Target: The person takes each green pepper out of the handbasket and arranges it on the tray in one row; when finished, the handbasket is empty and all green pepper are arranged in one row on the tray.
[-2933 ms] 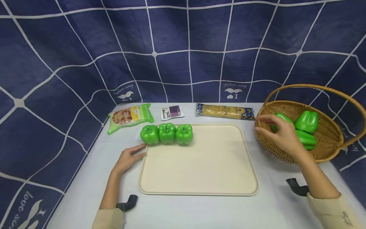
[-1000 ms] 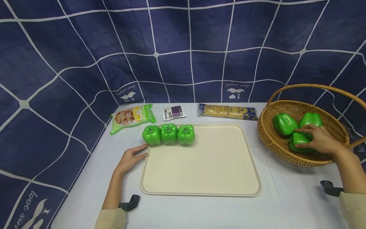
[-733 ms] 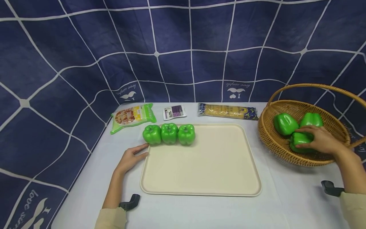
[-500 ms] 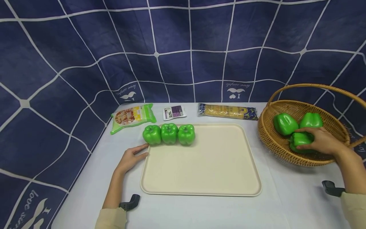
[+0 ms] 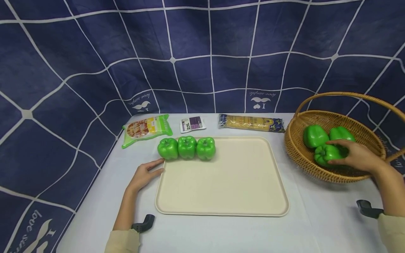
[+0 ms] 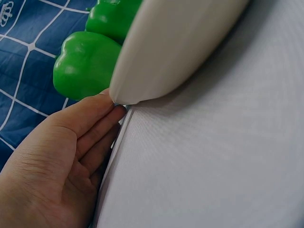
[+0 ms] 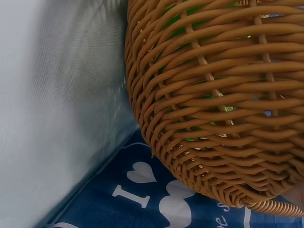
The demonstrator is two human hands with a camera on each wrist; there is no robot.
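My right hand (image 5: 360,154) reaches into the wicker basket (image 5: 300,165) and grips a green bell pepper (image 5: 326,155), thumb in front and fingers over the top. Behind it in the basket lie two more green peppers, one on the left (image 5: 315,136) and one on the right (image 5: 341,133). At the left side of the cream tray (image 5: 221,182), my left hand (image 5: 141,177) touches the rim with extended fingers. A row of three green peppers (image 5: 187,147) stands along the tray's back left. Basket wall (image 7: 213,95) fills most of the right wrist view, hiding the right hand's grip.
Behind the tray lie a green snack bag (image 5: 147,130), a small purple-and-white packet (image 5: 192,124) and a long yellow-and-blue package (image 5: 251,123). The basket's tall handle (image 5: 348,94) arches over its opening. A blue checked cloth (image 5: 202,70) hangs behind the table.
My right hand has moved from above the basket's left rim to inside it and taken hold of a pepper. That pepper has turned and shifted slightly left. The left hand stays at the tray.
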